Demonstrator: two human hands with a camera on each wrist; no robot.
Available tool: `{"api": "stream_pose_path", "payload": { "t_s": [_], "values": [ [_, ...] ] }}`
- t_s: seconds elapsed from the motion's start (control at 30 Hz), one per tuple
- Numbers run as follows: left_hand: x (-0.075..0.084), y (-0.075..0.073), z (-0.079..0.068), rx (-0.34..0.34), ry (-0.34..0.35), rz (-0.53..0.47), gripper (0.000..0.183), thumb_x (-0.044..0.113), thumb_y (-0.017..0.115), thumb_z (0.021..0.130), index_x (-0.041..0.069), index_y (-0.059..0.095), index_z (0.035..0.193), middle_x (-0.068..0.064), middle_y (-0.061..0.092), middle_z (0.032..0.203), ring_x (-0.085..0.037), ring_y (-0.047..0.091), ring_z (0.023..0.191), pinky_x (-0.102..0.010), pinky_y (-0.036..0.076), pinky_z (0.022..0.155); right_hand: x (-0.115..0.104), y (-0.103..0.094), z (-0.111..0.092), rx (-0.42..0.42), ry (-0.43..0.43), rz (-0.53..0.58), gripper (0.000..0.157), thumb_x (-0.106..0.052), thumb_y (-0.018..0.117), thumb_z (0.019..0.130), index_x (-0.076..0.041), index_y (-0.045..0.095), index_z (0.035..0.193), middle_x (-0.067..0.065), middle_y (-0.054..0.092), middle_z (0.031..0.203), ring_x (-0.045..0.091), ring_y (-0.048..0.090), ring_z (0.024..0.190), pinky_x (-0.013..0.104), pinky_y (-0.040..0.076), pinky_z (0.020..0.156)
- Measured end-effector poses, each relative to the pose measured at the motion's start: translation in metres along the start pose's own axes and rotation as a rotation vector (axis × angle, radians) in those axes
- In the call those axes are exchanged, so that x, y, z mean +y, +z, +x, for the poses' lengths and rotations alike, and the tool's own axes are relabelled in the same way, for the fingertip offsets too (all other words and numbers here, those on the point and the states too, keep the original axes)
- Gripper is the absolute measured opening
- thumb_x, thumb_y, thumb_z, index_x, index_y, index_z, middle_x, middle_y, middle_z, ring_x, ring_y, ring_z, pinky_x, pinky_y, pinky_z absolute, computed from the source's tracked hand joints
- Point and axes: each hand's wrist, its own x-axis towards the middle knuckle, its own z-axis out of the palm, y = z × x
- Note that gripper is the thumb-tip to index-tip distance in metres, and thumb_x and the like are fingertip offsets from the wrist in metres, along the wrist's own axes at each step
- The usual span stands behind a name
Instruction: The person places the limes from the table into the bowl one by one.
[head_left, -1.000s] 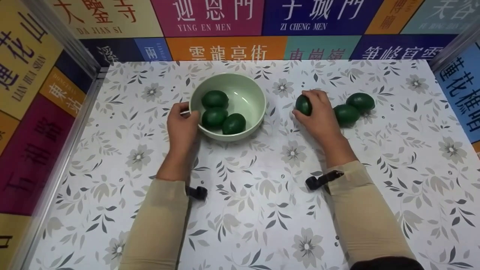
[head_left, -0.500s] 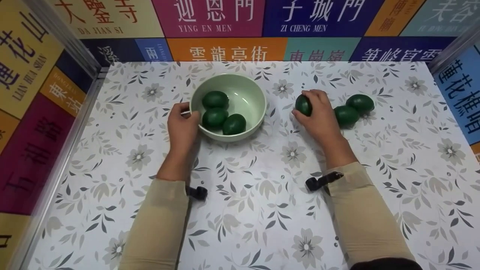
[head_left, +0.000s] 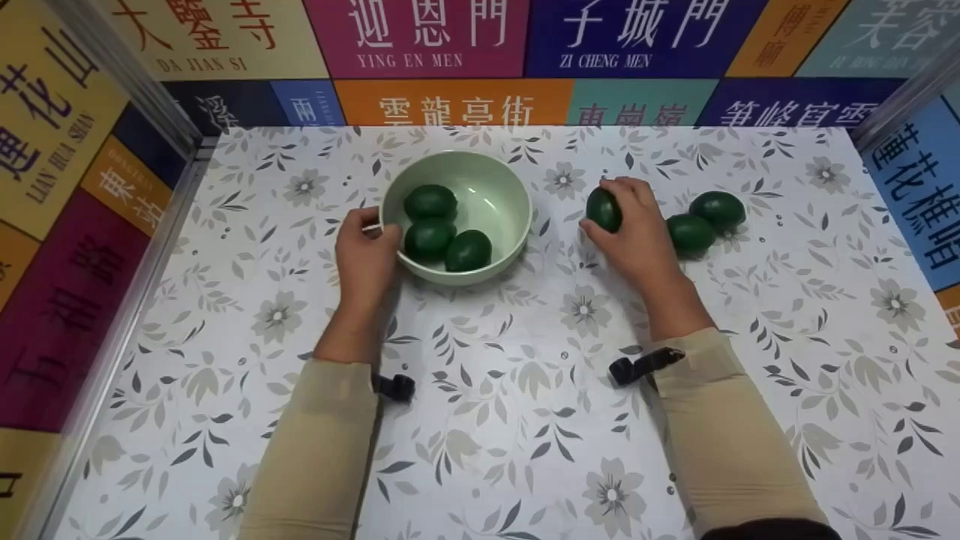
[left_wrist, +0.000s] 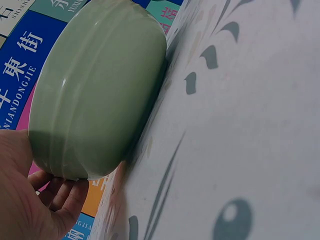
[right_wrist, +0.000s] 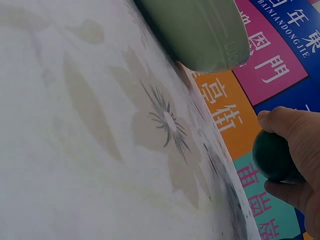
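A light green bowl (head_left: 502, 195) stands on the table, left of centre and toward the back. Inside it lie 3 dark green oval fruits (head_left: 468, 251), gathered at its left and front. My left hand (head_left: 365, 251) grips the bowl's left rim, thumb at the near side; in the left wrist view its fingers (left_wrist: 75, 202) touch the outer wall. To the bowl's right, my right hand (head_left: 637, 232) holds another dark green fruit (head_left: 603, 210) between thumb and fingers. The right wrist view shows this fruit (right_wrist: 272, 156) between the thumb and fingers, its far side hidden by the hand.
Two more dark green fruits (head_left: 717, 211) lie together just right of my right hand. A white floral cloth (head_left: 480, 450) covers the table. Printed panels (head_left: 450, 101) with large characters stand along the back and sides.
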Motion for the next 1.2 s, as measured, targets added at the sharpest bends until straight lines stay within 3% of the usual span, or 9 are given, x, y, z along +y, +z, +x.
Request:
{"api": "stream_pose_path", "payload": {
  "t_s": [0.33,0.73,0.97,1.2],
  "values": [
    [-0.002,0.0,0.0,0.01,-0.023,-0.008,0.033,0.008,0.059,0.09,0.008,0.066,0.122,-0.009,0.065,0.128,-0.019,0.067,0.107,-0.032,0.055,0.085,-0.012,-0.004,-0.003,0.002,-0.009,-0.005,0.067,-0.032,0.077,0.094,-0.014,0.05,0.152,0.015,0.039,0.157,0.038,0.044,0.144,0.057,0.036,0.119],
    [-0.002,0.001,-0.001,0.009,-0.028,-0.09,0.031,0.006,0.059,0.089,0.006,0.066,0.119,-0.011,0.066,0.123,-0.021,0.067,0.102,-0.032,0.057,0.081,-0.027,-0.005,-0.01,0.032,-0.054,0.017,0.067,-0.033,0.078,0.093,-0.014,0.052,0.151,0.014,0.041,0.156,0.037,0.045,0.144,0.056,0.039,0.119],
    [0.0,0.0,-0.001,-0.002,-0.003,-0.036,0.033,0.007,0.058,0.088,0.006,0.066,0.121,-0.011,0.067,0.122,-0.019,0.069,0.102,-0.032,0.057,0.082,-0.034,-0.006,-0.014,0.042,-0.119,0.032,0.064,-0.031,0.077,0.094,-0.012,0.052,0.15,0.015,0.04,0.157,0.037,0.046,0.144,0.056,0.04,0.118],
    [0.001,0.003,-0.001,0.0,-0.006,-0.06,0.031,0.009,0.06,0.088,0.008,0.066,0.119,-0.01,0.066,0.12,-0.019,0.07,0.101,-0.033,0.058,0.082,-0.042,-0.011,-0.015,0.06,-0.142,0.029,0.063,-0.03,0.077,0.094,-0.012,0.053,0.15,0.014,0.041,0.157,0.035,0.047,0.143,0.053,0.043,0.116]
  ]
}}
